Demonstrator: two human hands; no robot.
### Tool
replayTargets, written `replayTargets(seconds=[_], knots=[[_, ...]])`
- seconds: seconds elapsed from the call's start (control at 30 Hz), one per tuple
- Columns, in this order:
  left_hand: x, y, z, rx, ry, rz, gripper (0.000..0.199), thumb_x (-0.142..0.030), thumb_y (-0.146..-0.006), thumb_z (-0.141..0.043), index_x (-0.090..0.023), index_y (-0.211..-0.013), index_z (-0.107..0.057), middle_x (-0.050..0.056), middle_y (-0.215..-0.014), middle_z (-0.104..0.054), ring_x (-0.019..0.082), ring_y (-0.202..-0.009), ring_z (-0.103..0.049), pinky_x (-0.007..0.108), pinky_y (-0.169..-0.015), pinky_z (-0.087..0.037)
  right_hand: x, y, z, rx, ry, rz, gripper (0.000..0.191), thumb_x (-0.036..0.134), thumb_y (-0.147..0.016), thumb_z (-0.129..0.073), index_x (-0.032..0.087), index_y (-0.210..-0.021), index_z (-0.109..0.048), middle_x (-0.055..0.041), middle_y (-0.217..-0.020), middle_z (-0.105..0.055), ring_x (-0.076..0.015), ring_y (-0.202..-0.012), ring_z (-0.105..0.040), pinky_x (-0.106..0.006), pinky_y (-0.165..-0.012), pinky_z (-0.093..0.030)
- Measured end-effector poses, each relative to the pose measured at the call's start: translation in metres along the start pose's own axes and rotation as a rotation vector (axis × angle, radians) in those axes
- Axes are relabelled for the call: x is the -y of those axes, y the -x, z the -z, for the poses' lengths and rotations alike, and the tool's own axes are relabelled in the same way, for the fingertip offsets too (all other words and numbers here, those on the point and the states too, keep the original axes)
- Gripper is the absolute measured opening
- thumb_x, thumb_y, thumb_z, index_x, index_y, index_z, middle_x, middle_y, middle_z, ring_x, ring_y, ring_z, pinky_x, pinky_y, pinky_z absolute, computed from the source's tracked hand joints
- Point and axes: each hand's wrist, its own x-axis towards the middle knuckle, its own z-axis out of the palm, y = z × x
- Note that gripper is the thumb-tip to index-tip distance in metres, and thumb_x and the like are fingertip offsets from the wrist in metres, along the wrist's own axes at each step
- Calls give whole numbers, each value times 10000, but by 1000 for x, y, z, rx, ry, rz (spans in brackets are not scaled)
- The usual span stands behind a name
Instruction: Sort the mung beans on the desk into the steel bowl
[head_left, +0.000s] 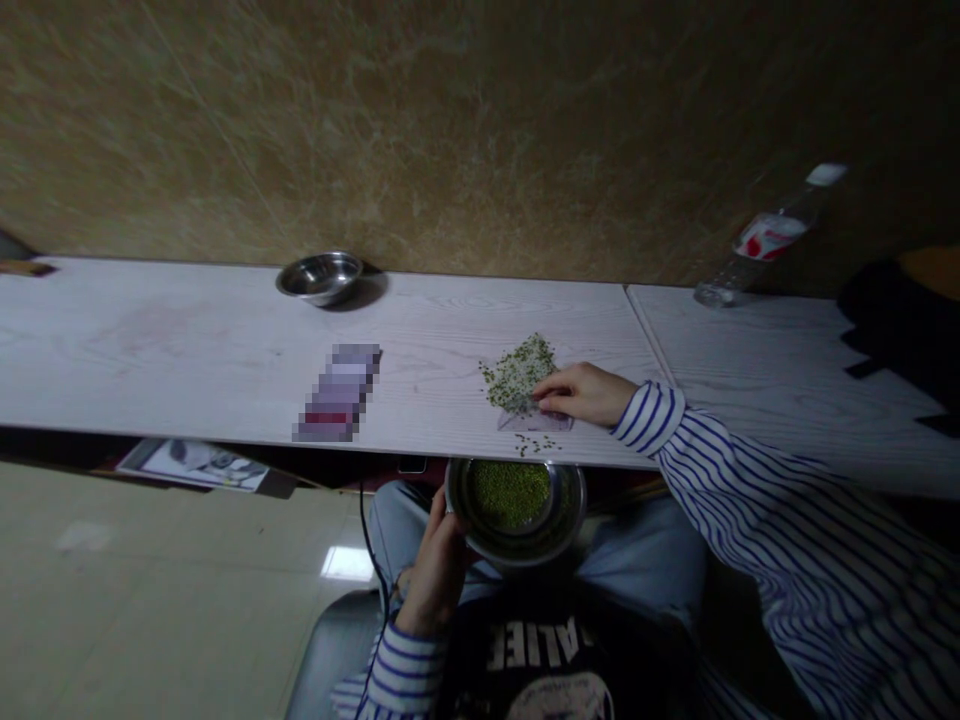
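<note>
A steel bowl [571, 520] with green beans [511, 495] in it rests on my lap, just below the table's front edge. Wrapped round its left rim is my left hand [437, 560]. On the table lies a spread of mixed green beans and white grains [523, 372]. My right hand [589, 393] is at the right side of this spread, fingertips pinched together at its edge; what they hold is too small to make out. Under the fingers shows a thin, pale see-through piece [534, 422]. A few loose green beans [536, 442] are scattered near the front edge.
A small steel bowl [319, 279] stands by the wall at the left. In front of it lies a blurred-out, phone-shaped thing [339, 392]. A clear plastic bottle [769, 238] stands at the right near a dark object [904, 330]. Printed papers [195, 465] lie under the table.
</note>
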Motion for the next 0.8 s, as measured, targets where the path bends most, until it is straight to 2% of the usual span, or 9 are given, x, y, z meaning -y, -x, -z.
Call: replayTargets(seconds=[0.2, 0.37, 0.6, 0.7, 0.8], knots=[[1, 1, -5, 19, -2, 11, 637, -174, -662, -608, -246, -1289, -519, 16, -940, -643, 126, -646, -513, 208, -521, -400, 2, 11, -10, -5, -71, 16, 256, 212, -810, -597, 160, -1015, -742, -33, -742, -746, -146, -631, -659, -268, -624, -500], [3, 0, -6, 30, -32, 15, 645, -191, -657, -617, -249, -1291, -514, -8, -843, -625, 125, -616, -500, 205, -489, -367, 7, 19, -17, -9, -103, 8, 248, 185, -802, -594, 150, -997, -743, -25, -687, -733, -147, -603, -660, -265, -609, -500], [4, 2, -10, 22, -25, 28, 616, -201, -646, -635, -249, -1252, -538, 16, -946, -656, 176, -763, -566, 259, -630, -436, 19, 33, -24, 2, -78, -2, 237, 187, -802, -603, 154, -983, -752, -38, -726, -750, -157, -635, -682, -264, -634, -511], [6, 2, -6, 58, -11, 29, 609, -179, -669, -629, -260, -1264, -531, 8, -950, -650, 160, -760, -555, 250, -635, -435, 18, 39, -28, -93, -111, -19, 245, 188, -799, -602, 158, -993, -749, -49, -760, -755, -162, -654, -689, -276, -658, -529], [12, 1, 2, 85, -59, 46, 624, -162, -681, -623, -254, -1289, -514, -17, -805, -617, 130, -665, -513, 228, -586, -409, 11, 44, -29, -254, -172, -24, 240, 205, -789, -610, 169, -987, -742, -68, -839, -759, -179, -730, -703, -297, -699, -554]])
